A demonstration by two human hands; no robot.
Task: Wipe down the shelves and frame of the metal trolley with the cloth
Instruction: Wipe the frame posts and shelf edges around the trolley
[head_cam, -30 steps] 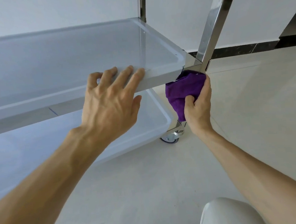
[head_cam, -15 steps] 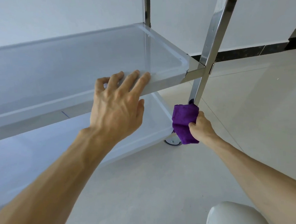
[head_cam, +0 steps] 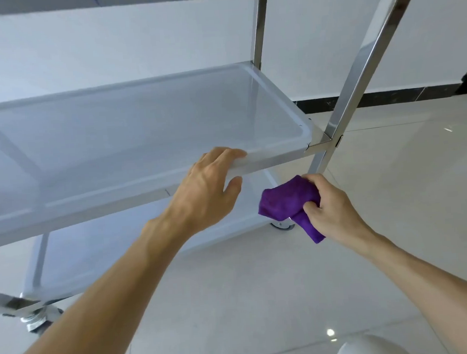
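Note:
The metal trolley fills the left and centre of the head view, with its middle shelf (head_cam: 141, 133) in front of me and a lower shelf (head_cam: 120, 240) beneath it. My left hand (head_cam: 208, 189) rests on the middle shelf's front rim, fingers over the edge and thumb below. My right hand (head_cam: 331, 208) grips a bunched purple cloth (head_cam: 286, 200) low on the near right upright post (head_cam: 362, 65), just under the middle shelf's corner. The cloth hides the lower stretch of that post.
A far upright post (head_cam: 258, 28) rises at the shelf's back right corner. Castor wheels show at the right (head_cam: 282, 225) and lower left (head_cam: 39, 319). Glossy pale floor tiles (head_cam: 263, 299) spread below, a black skirting (head_cam: 387, 97) lines the wall, and my pale knee (head_cam: 368, 348) is at the bottom right.
My right hand has slid the cloth down the near right post from the shelf corner toward the lower shelf. The view has tilted up, showing more trolley. My left hand stays on the rim.

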